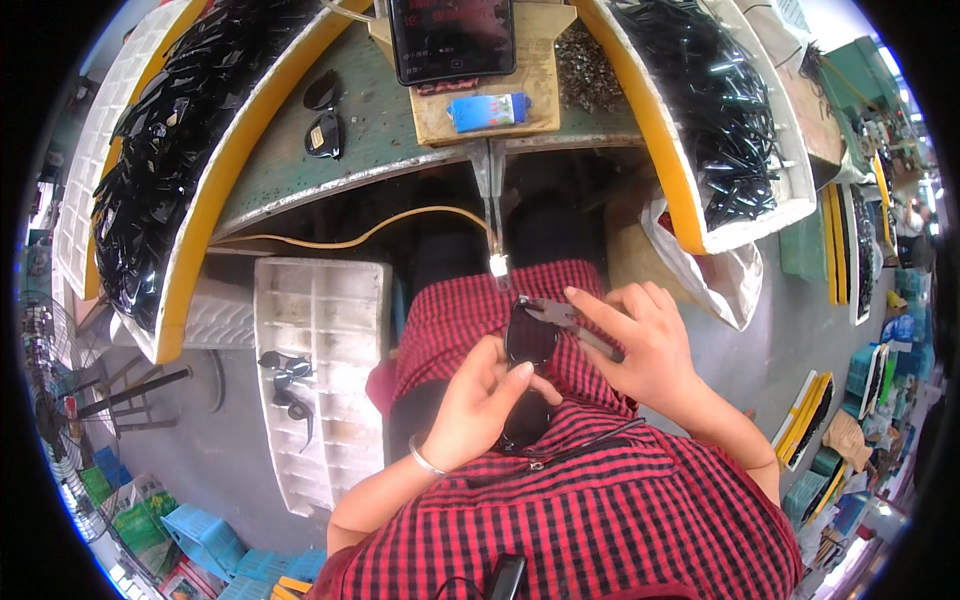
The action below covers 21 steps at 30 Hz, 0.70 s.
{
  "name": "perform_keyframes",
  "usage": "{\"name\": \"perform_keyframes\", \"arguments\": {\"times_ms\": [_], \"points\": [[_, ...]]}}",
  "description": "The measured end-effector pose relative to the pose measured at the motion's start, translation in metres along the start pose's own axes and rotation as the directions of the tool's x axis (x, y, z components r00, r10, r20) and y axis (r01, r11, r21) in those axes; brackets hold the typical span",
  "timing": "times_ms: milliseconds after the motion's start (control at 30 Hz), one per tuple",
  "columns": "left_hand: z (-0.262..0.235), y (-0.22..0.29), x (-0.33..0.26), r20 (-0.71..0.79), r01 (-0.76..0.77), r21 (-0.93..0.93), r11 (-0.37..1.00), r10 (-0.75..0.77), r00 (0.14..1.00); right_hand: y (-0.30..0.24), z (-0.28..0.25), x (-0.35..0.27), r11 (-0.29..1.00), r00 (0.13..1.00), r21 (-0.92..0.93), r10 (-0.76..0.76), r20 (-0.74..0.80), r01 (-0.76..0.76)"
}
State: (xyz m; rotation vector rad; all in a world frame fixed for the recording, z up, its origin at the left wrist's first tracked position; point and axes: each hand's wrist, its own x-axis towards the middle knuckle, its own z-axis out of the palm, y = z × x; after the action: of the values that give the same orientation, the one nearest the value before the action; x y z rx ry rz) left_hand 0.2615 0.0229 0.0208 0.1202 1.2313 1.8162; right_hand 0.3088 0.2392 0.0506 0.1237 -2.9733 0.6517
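Observation:
My left hand (474, 408) is closed around a pair of dark sunglasses (531, 336) above my lap. One lens stands up beyond my fingertips; the other shows below my hand, against the checked apron. My right hand (645, 345) grips a pair of grey pliers (556, 313), its index finger stretched along them. The jaws of the pliers meet the upper edge of the raised lens frame. Whether they pinch a part there is too small to tell. A metal bracket with a white tip (499, 265) hangs down from the bench just beyond the sunglasses.
Yellow-edged trays heaped with black glasses parts (165, 170) and black temple arms (715, 120) flank me. Another pair of sunglasses (323, 115) lies on the green bench (375, 125), near a blue packet (488, 111) and a phone (453, 40). A white tray (345, 400) holds several glasses pieces.

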Motion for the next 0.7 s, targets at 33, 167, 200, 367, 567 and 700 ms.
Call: {"name": "perform_keyframes", "arguments": {"times_ms": [33, 167, 200, 367, 567, 700], "points": [[0.0, -0.001, 0.0, 0.007, -0.012, 0.014, 1.0, 0.012, 1.0, -0.001, -0.002, 0.002, 0.999, 1.0, -0.045, -0.014, -0.011, 0.013], [-0.001, -0.001, -0.001, 0.059, -0.048, 0.056, 0.997, 0.045, 0.997, -0.001, -0.009, 0.007, 0.992, 0.997, -0.11, -0.072, -0.026, 0.068], [-0.001, 0.0, -0.002, 0.07, -0.05, 0.063, 0.997, 0.046, 0.996, 0.0, -0.012, 0.008, 0.997, 0.999, -0.063, -0.042, 0.028, 0.043], [-0.006, 0.002, -0.004, 0.179, -0.099, 0.066, 0.993, 0.086, 0.98, 0.017, -0.02, 0.002, 0.725, 0.952, 0.625, 0.144, 0.271, -0.288], [-0.007, 0.002, -0.002, 0.131, -0.042, 0.159, 0.986, 0.021, 0.991, 0.04, -0.063, 0.056, 0.924, 0.938, 0.164, 0.346, 0.025, -0.345], [0.0, 0.009, -0.003, 0.114, -0.048, 0.149, 0.988, 0.031, 0.993, 0.079, -0.06, 0.115, 0.937, 0.948, -0.28, 0.122, -0.293, -0.207]]}}
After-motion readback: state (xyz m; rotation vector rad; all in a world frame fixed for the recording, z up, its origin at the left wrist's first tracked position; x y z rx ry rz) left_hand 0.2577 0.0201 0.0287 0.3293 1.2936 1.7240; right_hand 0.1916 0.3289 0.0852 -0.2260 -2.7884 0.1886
